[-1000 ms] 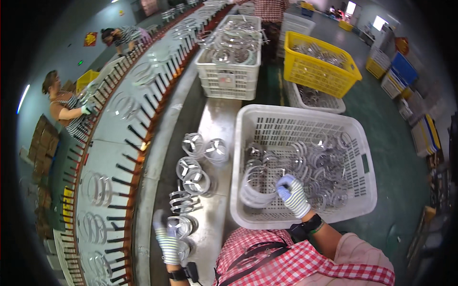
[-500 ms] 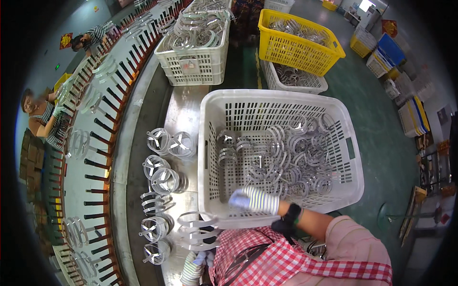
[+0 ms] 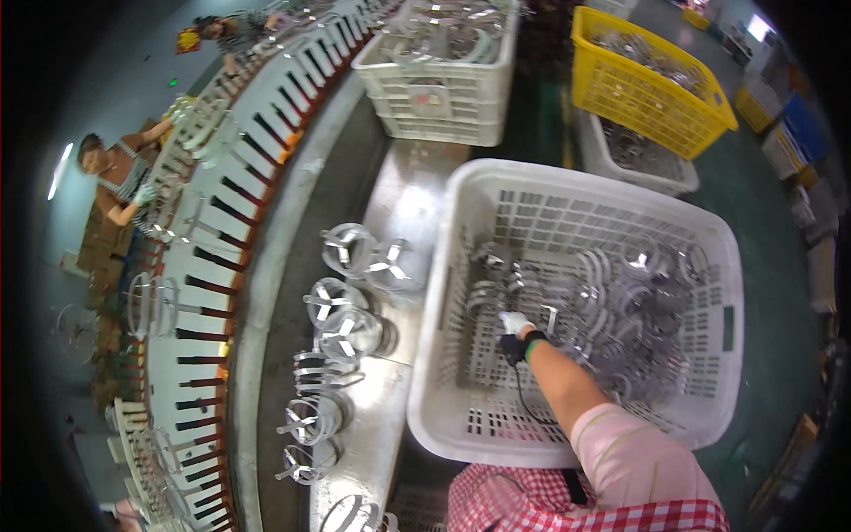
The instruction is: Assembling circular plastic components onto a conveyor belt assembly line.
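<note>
Item: right hand (image 3: 514, 324), gloved in white, reached into the near-left part of the white perforated crate (image 3: 443, 355). The hand is curled among the metal ring parts (image 3: 612, 310); whether one is actually pinched cannot be told (fingers are buried in the pile). The left hand is out of view.

Item: ring parts, shiny, tangled, heaped toward the crate's middle and right wall. Handling judgement: a single ring is best lifted by its outer band and shaken free, since neighbours are likely to snag and come along.

Item: steel bench (image 3: 403, 204), left of the crate, carrying stacked ring assemblies (image 3: 341, 324) along its length from near edge to mid-length.

Item: curved conveyor (image 3: 230, 213) with dark pegs, beyond the bench's left edge; co-workers are seated along its far side.

Item: further crates at the far end, one white (image 3: 443, 84), one yellow (image 3: 647, 89); green floor (image 3: 762, 204) to the right.
</note>
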`<move>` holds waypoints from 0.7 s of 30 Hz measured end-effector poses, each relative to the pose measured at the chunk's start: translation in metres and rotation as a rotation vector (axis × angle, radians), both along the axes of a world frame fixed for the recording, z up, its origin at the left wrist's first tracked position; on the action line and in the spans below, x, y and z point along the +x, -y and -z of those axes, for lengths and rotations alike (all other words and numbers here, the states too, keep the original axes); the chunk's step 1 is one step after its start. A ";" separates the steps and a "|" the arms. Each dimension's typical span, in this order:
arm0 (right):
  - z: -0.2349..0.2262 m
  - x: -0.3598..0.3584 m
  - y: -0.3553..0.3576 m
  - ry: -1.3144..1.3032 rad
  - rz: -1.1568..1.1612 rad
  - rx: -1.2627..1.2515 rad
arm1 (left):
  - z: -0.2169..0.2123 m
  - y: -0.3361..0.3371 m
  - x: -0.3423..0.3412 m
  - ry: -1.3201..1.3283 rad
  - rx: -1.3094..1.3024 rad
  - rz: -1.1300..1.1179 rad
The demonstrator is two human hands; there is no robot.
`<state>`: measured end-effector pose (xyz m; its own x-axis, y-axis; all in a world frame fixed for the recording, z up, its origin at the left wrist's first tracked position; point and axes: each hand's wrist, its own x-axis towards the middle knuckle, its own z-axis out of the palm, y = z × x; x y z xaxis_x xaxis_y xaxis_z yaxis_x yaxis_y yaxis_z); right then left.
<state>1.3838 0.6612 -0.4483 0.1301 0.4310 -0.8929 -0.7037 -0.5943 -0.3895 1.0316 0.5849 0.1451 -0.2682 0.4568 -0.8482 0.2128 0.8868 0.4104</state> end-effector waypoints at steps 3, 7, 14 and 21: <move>0.093 0.094 0.066 0.304 0.066 0.068 | 0.027 -0.004 -0.010 0.101 -0.009 -0.005; 0.072 -0.005 -0.007 -0.478 0.275 -0.013 | 0.014 0.026 0.006 -0.028 0.064 -0.206; 0.036 0.052 0.008 -0.224 0.271 -0.041 | 0.022 0.001 0.034 0.114 0.094 -0.301; -0.091 0.095 0.052 0.760 -0.074 -0.025 | 0.010 -0.050 0.068 0.375 0.150 -0.216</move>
<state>1.4784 0.6088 -0.3575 0.6842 0.4435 -0.5790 -0.2055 -0.6444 -0.7365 1.0993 0.6351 0.1356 -0.0579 0.5491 -0.8337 -0.1581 0.8196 0.5507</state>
